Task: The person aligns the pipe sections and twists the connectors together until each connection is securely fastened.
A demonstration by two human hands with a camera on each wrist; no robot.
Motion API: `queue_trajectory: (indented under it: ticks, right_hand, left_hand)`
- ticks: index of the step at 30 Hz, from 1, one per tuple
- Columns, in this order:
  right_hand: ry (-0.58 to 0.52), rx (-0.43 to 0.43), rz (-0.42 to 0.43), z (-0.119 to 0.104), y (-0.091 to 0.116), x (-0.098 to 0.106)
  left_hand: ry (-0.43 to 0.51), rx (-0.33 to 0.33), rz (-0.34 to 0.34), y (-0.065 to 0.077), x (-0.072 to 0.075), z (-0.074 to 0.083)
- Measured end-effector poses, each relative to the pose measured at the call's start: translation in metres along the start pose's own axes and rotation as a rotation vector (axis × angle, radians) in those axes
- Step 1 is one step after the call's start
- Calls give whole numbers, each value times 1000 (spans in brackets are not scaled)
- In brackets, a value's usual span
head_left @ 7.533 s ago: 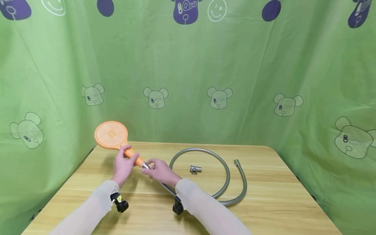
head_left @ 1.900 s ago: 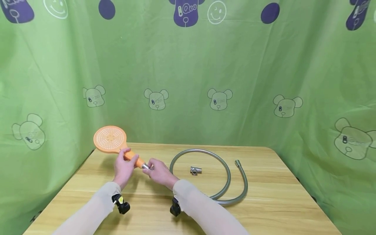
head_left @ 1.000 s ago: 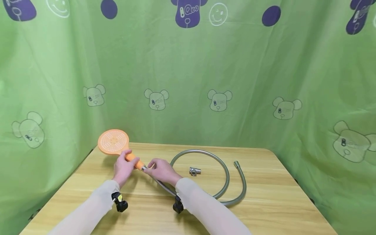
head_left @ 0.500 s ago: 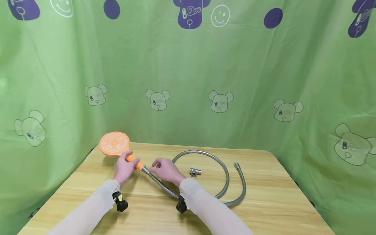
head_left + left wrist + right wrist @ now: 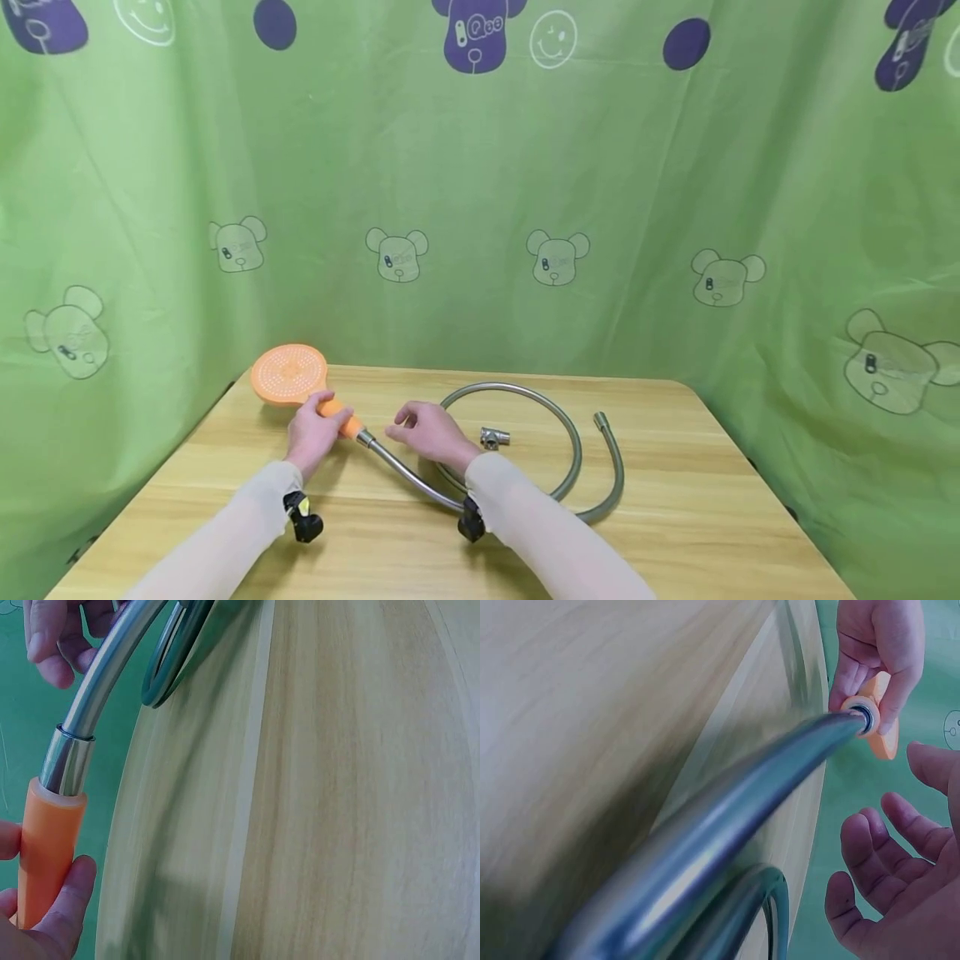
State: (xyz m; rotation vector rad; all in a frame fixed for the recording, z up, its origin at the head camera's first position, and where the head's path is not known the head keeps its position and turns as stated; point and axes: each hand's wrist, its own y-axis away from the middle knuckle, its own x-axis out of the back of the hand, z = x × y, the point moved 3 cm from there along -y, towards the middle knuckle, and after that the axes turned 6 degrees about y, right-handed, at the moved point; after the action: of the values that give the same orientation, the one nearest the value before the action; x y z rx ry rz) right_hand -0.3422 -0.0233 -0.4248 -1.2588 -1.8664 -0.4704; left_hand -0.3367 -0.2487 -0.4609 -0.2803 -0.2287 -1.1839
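My left hand [image 5: 313, 433] grips the orange handle of a shower head [image 5: 289, 374], its round perforated face turned up at the table's far left. A metal shower hose [image 5: 411, 477] joins the handle's lower end through a silver connector [image 5: 67, 761]. In the left wrist view, thumb and fingers pinch the handle just below that joint. My right hand [image 5: 431, 432] hovers to the right of the connector, apart from it, holding nothing. Its fingers are loosely bent in the right wrist view, beside the hose. Part of the hose is hidden behind the right wrist.
A small metal tee fitting [image 5: 494, 437] lies inside the hose's loop. The hose's free end [image 5: 601, 421] points to the back right. Everything is on a wooden table [image 5: 697, 500], with a green printed curtain [image 5: 480, 167] around its back and sides.
My right hand has let go of the connector and drawn back to the right, leaving the joint in view. The shower head has sunk a little lower, still in my left hand.
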Motion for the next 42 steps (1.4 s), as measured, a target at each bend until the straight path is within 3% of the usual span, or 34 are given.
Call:
queue_trajectory:
  ticks: [8,23,42]
  right_hand:
    - [-3,-1,-6,6,3,7]
    - [29,6,-3,25,8,19]
    - [35,0,-9,38,16,26]
  left_hand:
    - [-43,34,-19,1,0,-2]
    - [120,79,-89,1,-3,-10]
    - [118,135,-167,3,-7,-10]
